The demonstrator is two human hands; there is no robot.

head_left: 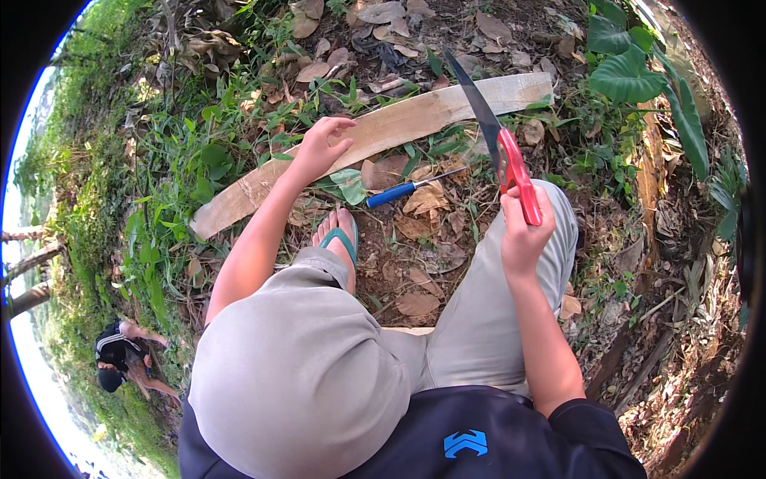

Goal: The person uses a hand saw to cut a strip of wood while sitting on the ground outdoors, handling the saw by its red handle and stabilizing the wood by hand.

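My right hand (527,235) is wrapped round the red handle of a pruning saw (511,164). Its dark blade points away from me and slants left, the tip passing over the right part of a long, pale wooden board (383,132). The board lies across the ground in front of me and looks curved in this view. Over the board's near edge is my left hand (323,150), fingers apart and holding nothing; whether it touches the wood I cannot tell. A screwdriver (391,195) with a blue handle and a thin metal shaft lies on the leaves between the board and my legs.
My sandalled foot (339,235) stands just short of the board. Dry leaves (415,303), soil and green weeds cover the ground. Large-leaved plants (626,76) grow at the far right. Another person (124,355) in dark clothes bends down at the far left.
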